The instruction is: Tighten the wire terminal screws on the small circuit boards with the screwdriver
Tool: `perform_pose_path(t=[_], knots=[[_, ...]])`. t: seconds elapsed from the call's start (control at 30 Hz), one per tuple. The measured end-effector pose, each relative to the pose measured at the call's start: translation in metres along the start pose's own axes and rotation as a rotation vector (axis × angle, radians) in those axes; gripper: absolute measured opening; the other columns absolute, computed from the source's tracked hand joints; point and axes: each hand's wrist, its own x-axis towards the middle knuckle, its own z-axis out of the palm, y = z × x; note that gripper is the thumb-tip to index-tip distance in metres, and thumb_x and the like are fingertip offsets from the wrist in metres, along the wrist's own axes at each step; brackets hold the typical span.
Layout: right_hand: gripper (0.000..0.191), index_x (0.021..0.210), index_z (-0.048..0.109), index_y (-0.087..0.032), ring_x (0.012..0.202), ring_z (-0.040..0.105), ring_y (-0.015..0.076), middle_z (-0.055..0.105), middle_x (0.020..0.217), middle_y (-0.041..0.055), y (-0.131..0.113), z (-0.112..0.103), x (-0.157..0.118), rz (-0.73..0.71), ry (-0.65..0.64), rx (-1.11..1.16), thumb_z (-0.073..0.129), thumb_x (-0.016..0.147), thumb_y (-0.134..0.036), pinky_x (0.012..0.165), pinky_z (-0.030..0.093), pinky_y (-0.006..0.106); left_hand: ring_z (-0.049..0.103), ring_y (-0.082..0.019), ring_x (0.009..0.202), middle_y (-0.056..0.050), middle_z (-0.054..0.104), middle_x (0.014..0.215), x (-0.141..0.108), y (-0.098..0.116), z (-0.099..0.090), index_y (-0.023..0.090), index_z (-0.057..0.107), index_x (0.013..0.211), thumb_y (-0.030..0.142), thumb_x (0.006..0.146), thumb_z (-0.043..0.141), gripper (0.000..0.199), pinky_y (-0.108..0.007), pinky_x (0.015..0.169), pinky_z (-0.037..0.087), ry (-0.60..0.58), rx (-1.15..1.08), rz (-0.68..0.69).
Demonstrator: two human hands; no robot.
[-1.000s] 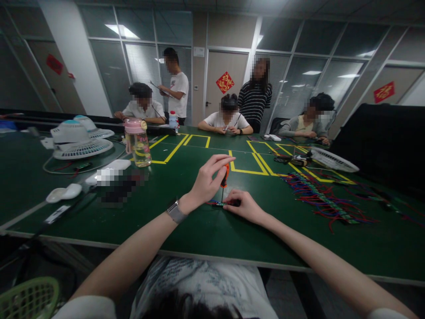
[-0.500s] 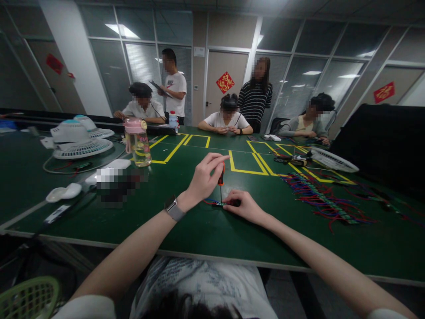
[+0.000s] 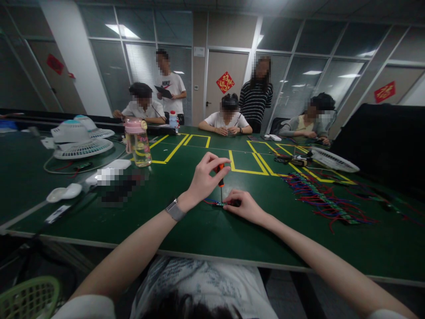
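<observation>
My left hand [image 3: 207, 179], with a watch on its wrist, is curled round the orange and black handle of a screwdriver [image 3: 221, 180]. The screwdriver stands upright, its thin shaft pointing down at a small green circuit board [image 3: 218, 204] on the table. Red and blue wires come off the board's left end. My right hand [image 3: 244, 206] pinches the board's right end against the table, its fingertips close beside the screwdriver's tip. The tip's exact contact point is too small to make out.
Wired circuit boards [image 3: 325, 199] lie in a row on the right, near a white fan part [image 3: 334, 159]. A pink-lidded bottle [image 3: 137, 144] and white fans [image 3: 78, 137] stand left on the green table [image 3: 186, 239]. Several people are across the table.
My left thumb and forefinger have spread apart at the screwdriver's handle. My right hand and the board stay put. The standing person with the clipboard has turned.
</observation>
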Motion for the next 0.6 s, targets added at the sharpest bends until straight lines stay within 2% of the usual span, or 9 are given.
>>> perform_pose_path(t=[0.07, 0.17, 0.23, 0.3, 0.47, 0.6], knots=[[0.013, 0.084, 0.074, -0.016, 0.066, 0.057, 0.0132, 0.062, 0.076, 0.0031, 0.0, -0.0001, 0.0001, -0.003, 0.0, -0.006, 0.07, 0.075, -0.023, 0.061, 0.045, 0.025, 0.058, -0.016, 0.095, -0.007, 0.058, 0.101, -0.0009, 0.0004, 0.0011, 0.023, 0.067, 0.112, 0.028, 0.091, 0.05, 0.028, -0.032, 0.088, 0.05, -0.02, -0.03, 0.009], [0.012, 0.084, 0.074, -0.015, 0.065, 0.057, 0.013, 0.062, 0.076, 0.0032, 0.0006, -0.0003, 0.0003, -0.012, -0.008, -0.009, 0.07, 0.075, -0.022, 0.061, 0.045, 0.025, 0.061, -0.019, 0.104, -0.009, 0.06, 0.12, -0.0007, -0.0003, 0.0052, 0.022, 0.058, 0.125, 0.026, 0.094, 0.041, 0.036, -0.034, 0.087, 0.053, -0.062, -0.326, -0.114], [0.012, 0.084, 0.074, -0.015, 0.066, 0.058, 0.0132, 0.062, 0.076, 0.0034, 0.0011, -0.0003, 0.0002, -0.015, -0.011, -0.009, 0.07, 0.076, -0.023, 0.061, 0.045, 0.025, 0.063, -0.022, 0.105, -0.01, 0.061, 0.124, 0.0003, -0.0001, 0.0074, 0.018, 0.058, 0.125, 0.028, 0.092, 0.046, 0.036, -0.035, 0.084, 0.056, -0.05, -0.501, -0.218], [0.012, 0.084, 0.074, -0.015, 0.066, 0.058, 0.0134, 0.063, 0.076, 0.0036, 0.0016, -0.0002, 0.0002, -0.02, -0.012, -0.01, 0.07, 0.076, -0.024, 0.062, 0.046, 0.025, 0.065, -0.023, 0.103, -0.011, 0.063, 0.121, 0.0015, 0.001, 0.008, 0.016, 0.062, 0.12, 0.028, 0.088, 0.054, 0.035, -0.036, 0.084, 0.056, -0.016, -0.567, -0.281], [0.012, 0.084, 0.074, -0.015, 0.066, 0.057, 0.0137, 0.062, 0.077, 0.0042, 0.0021, 0.0, 0.0001, -0.025, -0.009, -0.013, 0.07, 0.076, -0.023, 0.062, 0.046, 0.026, 0.067, -0.017, 0.087, -0.008, 0.069, 0.099, 0.0017, 0.0012, 0.0059, 0.016, 0.069, 0.105, 0.026, 0.077, 0.069, 0.029, -0.03, 0.08, 0.056, 0.042, -0.429, -0.269], [0.012, 0.084, 0.074, -0.015, 0.066, 0.057, 0.0136, 0.062, 0.076, 0.0039, 0.0019, -0.0001, 0.0002, -0.028, -0.004, -0.021, 0.07, 0.075, -0.023, 0.061, 0.045, 0.026, 0.061, -0.017, 0.096, -0.007, 0.059, 0.108, -0.0002, -0.0031, 0.0059, 0.02, 0.072, 0.097, 0.029, 0.076, 0.07, 0.022, -0.026, 0.079, 0.054, 0.087, -0.274, -0.184]])
